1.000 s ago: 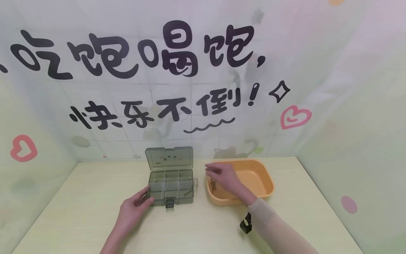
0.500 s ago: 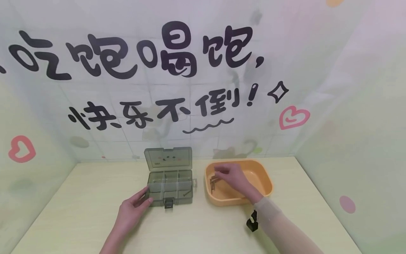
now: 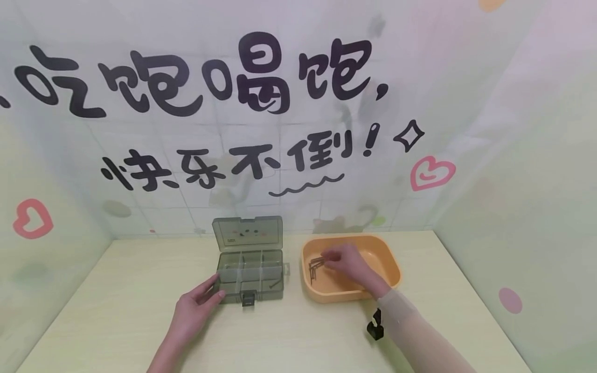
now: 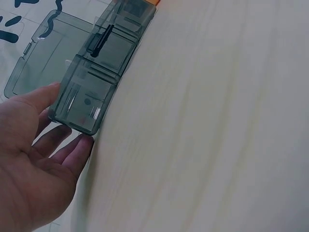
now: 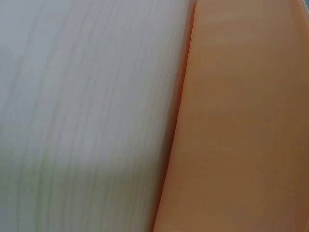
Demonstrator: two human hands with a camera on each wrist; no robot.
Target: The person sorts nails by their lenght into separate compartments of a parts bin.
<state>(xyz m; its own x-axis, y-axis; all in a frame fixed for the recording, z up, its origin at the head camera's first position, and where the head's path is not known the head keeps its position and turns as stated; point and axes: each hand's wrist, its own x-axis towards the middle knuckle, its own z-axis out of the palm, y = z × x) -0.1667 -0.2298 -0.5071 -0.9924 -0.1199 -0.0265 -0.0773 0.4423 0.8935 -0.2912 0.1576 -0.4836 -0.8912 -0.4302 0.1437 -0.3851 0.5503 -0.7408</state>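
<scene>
Gripping translucent grey case (image 3: pixel 252 274), left hand (image 3: pixel 195 306) clamped, right hand (image 3: pixel 350 264) at slim screws (image 3: pixel 313 271) in smooth orange tub (image 3: pixel 333 296), pinch unclear

The compartment box (image 3: pixel 232 274) is smoky grey-green, the tray (image 3: pixel 332 285) a flat light orange (deeper, almost burnt, in the right wrist view), and the screws (image 3: pixel 313 270) a dull brown-grey. Faint grain streaks the pale cream tabletop (image 3: pixel 289 336); the whitish wall (image 3: pixel 317 116) carries thin grid lines, black lettering (image 3: pixel 258 67) and pink hearts (image 3: pixel 432 182).
</scene>
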